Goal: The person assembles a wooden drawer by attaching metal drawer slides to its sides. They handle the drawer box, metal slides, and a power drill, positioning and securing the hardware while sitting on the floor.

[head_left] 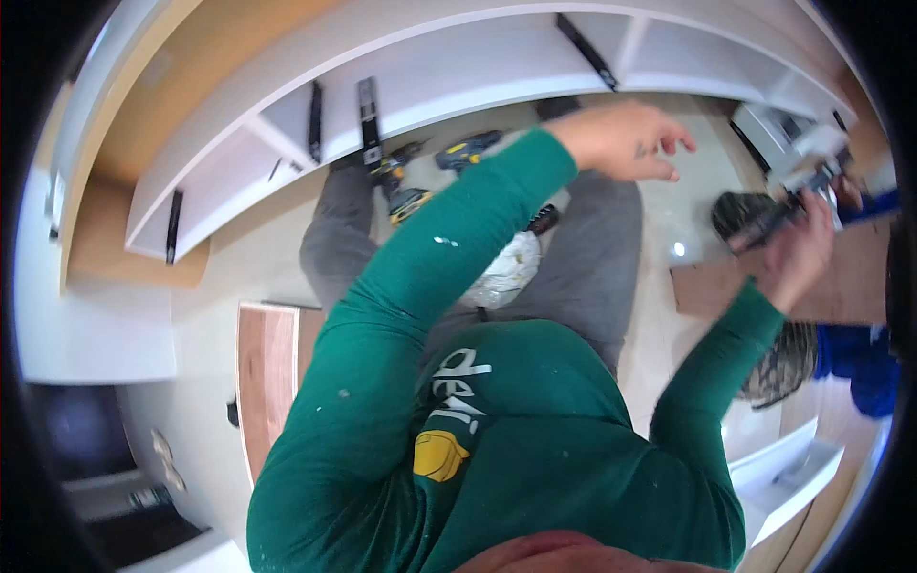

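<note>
My left hand [632, 141] reaches across in front of the white cabinet [458, 65], fingers apart and nothing in them. Out to the right, my right hand [802, 250] is closed on a dark, silver-edged drawer slide [772, 218], slightly blurred. Close to the slide's far end is another person's hand [871, 202], with a blue sleeve; whether it touches the slide I cannot tell. Black drawer slides [369, 122] are fixed along the cabinet's inner panels, one [586, 50] near my left hand.
Between my legs lie a cordless drill [406, 202], another power tool [468, 151] and a white plastic bag [511, 271]. A wooden panel [793, 277] and a white drawer [793, 468] are at the right, beside the co-worker. A wooden box [267, 368] stands at the left.
</note>
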### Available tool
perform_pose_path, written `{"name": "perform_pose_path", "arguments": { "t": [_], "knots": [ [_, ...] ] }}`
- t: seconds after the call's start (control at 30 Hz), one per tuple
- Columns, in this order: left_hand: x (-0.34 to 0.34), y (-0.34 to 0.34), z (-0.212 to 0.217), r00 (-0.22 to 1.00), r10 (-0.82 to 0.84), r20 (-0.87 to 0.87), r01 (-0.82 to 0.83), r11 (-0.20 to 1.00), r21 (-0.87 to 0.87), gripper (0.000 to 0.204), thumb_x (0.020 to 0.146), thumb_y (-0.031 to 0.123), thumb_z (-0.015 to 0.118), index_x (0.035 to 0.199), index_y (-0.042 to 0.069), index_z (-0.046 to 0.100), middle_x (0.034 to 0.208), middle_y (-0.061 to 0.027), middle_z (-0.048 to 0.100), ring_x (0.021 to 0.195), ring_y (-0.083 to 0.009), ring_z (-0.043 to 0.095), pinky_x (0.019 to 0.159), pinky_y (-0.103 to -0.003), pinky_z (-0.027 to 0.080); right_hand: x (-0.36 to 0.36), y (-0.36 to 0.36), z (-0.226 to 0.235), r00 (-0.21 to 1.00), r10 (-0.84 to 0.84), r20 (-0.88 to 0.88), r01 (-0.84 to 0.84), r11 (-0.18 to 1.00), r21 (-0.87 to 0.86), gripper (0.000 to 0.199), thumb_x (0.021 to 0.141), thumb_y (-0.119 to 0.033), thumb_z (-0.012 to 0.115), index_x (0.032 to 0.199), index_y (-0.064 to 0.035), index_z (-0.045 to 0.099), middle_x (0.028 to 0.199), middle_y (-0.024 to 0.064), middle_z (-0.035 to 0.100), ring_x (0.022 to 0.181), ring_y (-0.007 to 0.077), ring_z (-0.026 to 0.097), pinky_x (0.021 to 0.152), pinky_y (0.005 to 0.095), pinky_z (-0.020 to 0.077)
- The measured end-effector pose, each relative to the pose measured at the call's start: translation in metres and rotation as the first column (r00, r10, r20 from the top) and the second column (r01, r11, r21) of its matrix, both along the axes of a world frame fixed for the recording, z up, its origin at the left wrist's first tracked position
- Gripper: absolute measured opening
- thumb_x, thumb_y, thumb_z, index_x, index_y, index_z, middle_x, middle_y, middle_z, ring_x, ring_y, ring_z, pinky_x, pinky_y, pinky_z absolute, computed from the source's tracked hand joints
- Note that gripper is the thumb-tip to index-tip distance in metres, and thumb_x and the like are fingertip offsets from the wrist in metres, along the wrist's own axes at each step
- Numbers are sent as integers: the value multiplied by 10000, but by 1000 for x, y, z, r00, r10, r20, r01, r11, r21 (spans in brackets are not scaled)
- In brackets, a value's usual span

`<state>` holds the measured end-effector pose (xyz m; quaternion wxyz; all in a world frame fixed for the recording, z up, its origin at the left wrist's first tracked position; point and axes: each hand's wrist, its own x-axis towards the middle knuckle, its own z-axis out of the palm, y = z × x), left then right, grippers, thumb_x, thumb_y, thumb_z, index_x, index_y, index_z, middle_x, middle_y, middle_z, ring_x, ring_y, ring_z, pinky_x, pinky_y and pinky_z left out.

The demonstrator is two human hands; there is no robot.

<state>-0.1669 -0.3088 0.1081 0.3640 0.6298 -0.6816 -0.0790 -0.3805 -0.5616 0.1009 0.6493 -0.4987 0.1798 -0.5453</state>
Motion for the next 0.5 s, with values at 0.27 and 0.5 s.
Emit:
{"name": "perform_pose_path", "arguments": {
  "t": [0.27,0.5],
  "knots": [
    [94,167,-130,740,525,-421,-540,836,93,450,958,210,687,1364,37,597,1160,-125,719,1058,-180,671,953,-331,525,-61,8,94,956,-291,-39,224,808,-544,178,893,-102,749,1045,-18,711,979,37,692,842,113,640,753,219,489],
    [195,290,-186,161,972,-169,-985,149,-83,504,934,332,741,1328,45,610,971,-90,574,822,-210,536,795,-345,485,-89,37,225,753,-595,-281,253,655,-712,11,879,-76,656,874,-67,661,676,19,608,523,104,571,463,251,435]
  ]
}}
